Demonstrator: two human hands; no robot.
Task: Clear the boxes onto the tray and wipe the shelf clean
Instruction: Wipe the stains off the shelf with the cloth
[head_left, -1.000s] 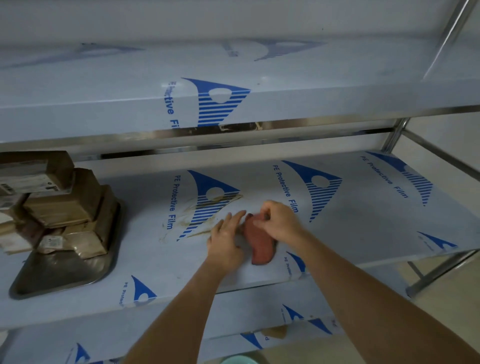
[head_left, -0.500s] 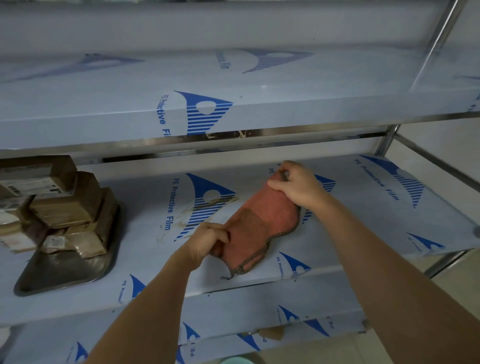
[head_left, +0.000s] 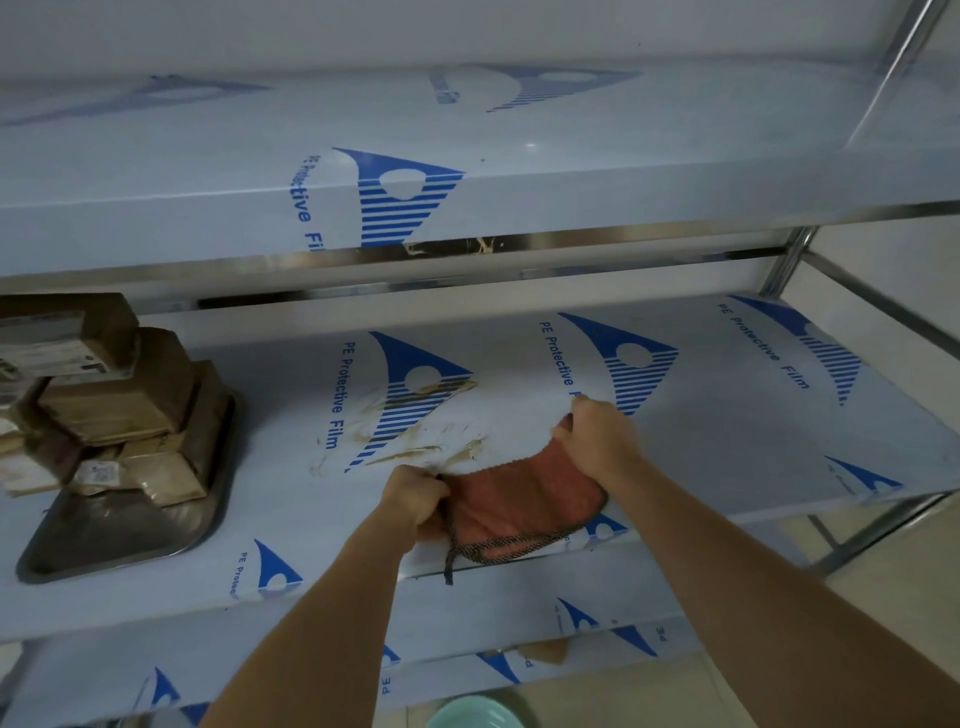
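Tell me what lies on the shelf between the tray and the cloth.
Head view: only the filmed shelf, with brown stains over a blue logo, between tray and cloth.

The middle shelf (head_left: 727, 431), covered in film printed with blue logos, carries a metal tray (head_left: 130, 525) at its left end. A red cloth (head_left: 524, 499) lies at the front edge near the middle, with brown smears (head_left: 447, 447) just behind it.

The light is dim, soft and cool, giving the film-covered shelf (head_left: 727, 415) a bluish-grey cast with only faint shadows; where it comes from is hard to tell. A thin bright glare runs along the steel edge of the upper shelf (head_left: 571, 244). The wide lens bows straight lines near the borders, and the boxes (head_left: 104, 395) at the left edge look dark and slightly soft.
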